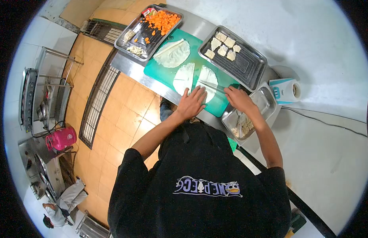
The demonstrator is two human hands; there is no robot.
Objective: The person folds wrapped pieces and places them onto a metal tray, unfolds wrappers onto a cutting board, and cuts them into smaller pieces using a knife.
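My right hand [240, 100] is closed around the handle of a knife [211, 86]. Its blade lies across the right half of a thin round dough sheet [208, 74]. My left hand [190, 104] rests with fingers spread at the lower edge of the dough, its fingertips near the gap between the two halves. The left half [183, 78] shows a cut line across it. Farther back on the green cutting board [154, 70] lies another pale dough round [176, 54] with a folded strip along its edge.
Right of the board, a metal tray [247, 67] holds several cut dough pieces [222, 50]. A tray [146, 58] at the back left carries sliced carrots [164, 22] and pale chopped bits. A metal pan [267, 101] with crumbly filling and a white paper-roll holder [285, 90] stand at right.
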